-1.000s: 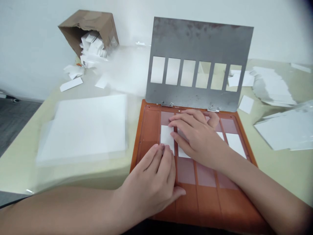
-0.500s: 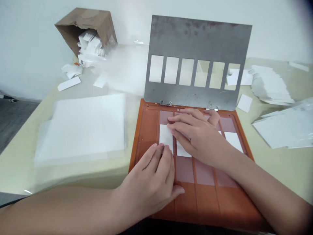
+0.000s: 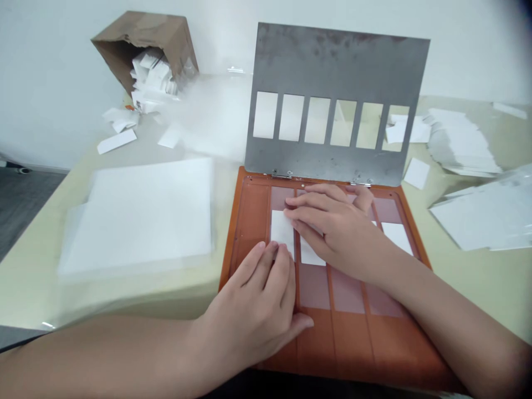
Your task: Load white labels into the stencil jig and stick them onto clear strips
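Observation:
An orange tray (image 3: 249, 221) with long recessed slots lies in front of me, its grey metal lid (image 3: 336, 61) with several rectangular windows standing open behind it. White cards sit in the slots. My left hand (image 3: 257, 305) lies flat, fingers together, its tips on the lower edge of the leftmost white card (image 3: 281, 228). My right hand (image 3: 332, 227) lies flat across the middle slots, fingers stretched out onto that card and the neighbouring white card (image 3: 310, 255). Another white card (image 3: 397, 235) lies in a slot at the right.
A stack of white sheets (image 3: 141, 213) lies left of the tray. A tipped cardboard box (image 3: 141, 44) spills white cards at the back left. Piles of white cards (image 3: 461, 144) and clear-wrapped sheets (image 3: 486, 216) lie at the right. The table edge runs along the near left.
Both hands have stayed on the cards, almost unmoved. The view has shifted slightly.

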The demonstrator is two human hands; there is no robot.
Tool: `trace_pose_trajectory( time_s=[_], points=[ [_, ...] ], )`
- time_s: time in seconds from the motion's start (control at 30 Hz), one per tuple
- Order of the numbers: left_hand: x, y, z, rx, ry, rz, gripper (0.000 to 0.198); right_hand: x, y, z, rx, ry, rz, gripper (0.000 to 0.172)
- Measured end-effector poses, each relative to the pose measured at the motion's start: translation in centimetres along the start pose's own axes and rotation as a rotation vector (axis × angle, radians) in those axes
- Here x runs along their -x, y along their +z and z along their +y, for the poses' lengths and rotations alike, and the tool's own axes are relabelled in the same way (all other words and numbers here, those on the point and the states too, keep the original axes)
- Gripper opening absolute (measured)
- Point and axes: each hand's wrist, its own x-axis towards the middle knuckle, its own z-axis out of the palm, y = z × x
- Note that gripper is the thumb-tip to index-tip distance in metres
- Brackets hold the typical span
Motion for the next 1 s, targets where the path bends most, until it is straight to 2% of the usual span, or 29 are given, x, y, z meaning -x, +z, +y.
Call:
trace_pose_trajectory(
  time_s=[0.57,1.0],
  points=[
    [0.09,-0.13,0.17,0.009,0.003,-0.020,0.063,-0.07,-0.20,-0.13,0.021,-0.008,-0.021,0.021],
    [0.09,0.08,0.01,0.034,-0.005,-0.011,0.062,-0.24,-0.29,0.21,0.016,0.002,-0.023,0.024]
  ],
)
